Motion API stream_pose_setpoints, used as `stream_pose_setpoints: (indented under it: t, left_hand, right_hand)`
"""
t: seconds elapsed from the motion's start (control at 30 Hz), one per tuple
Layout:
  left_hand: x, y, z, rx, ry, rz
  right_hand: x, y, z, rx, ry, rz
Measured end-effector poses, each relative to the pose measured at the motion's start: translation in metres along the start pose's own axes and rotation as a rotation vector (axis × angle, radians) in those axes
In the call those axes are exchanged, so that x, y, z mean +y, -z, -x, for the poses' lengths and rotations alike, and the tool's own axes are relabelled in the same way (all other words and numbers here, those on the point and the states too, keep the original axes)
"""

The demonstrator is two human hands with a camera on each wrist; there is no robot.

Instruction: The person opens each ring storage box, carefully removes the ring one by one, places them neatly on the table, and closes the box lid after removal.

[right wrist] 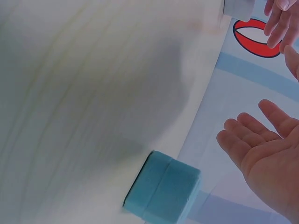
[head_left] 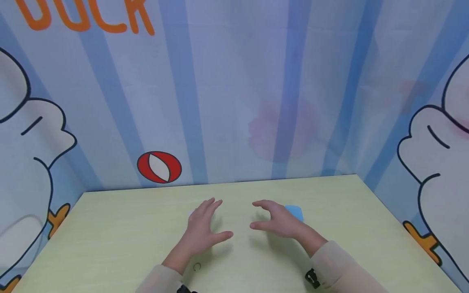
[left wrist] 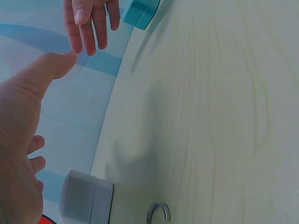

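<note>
The left hand (head_left: 200, 234) and right hand (head_left: 279, 219) hover empty, fingers spread; a rightward swing could knock the blue box (head_left: 295, 213), a low left sleeve (head_left: 161, 279) snag the hook (left wrist: 158, 205).

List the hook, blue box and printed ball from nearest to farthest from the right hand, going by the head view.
1. Blue box: just beyond the right hand, on its right side.
2. Hook: on the table, left and toward the camera.
3. Printed ball: far left, on the backdrop.
</note>
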State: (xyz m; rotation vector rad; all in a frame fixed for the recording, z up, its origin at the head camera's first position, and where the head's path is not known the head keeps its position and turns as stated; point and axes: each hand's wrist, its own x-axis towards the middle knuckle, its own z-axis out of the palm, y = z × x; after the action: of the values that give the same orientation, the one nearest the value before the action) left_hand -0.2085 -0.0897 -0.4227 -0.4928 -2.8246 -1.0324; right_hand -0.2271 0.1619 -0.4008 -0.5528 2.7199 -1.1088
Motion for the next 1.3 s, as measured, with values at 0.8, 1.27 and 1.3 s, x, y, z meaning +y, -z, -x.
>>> stream_pose_setpoints:
  t: [0.8, 1.27, 1.3]
  left_hand:
    - [0.016, -0.011, -0.007, -0.056, -0.043, 0.019]
    - [0.028, -0.023, -0.012, -0.087, -0.071, 0.024]
    - [0.028, -0.024, -0.013, -0.09, -0.073, 0.026]
  right_hand:
    - [0.015, 0.016, 0.009, 0.022, 0.014, 0.01]
    - [0.02, 0.022, 0.014, 0.032, 0.004, 0.01]
    - [0.021, 0.022, 0.015, 0.032, 0.006, 0.012]
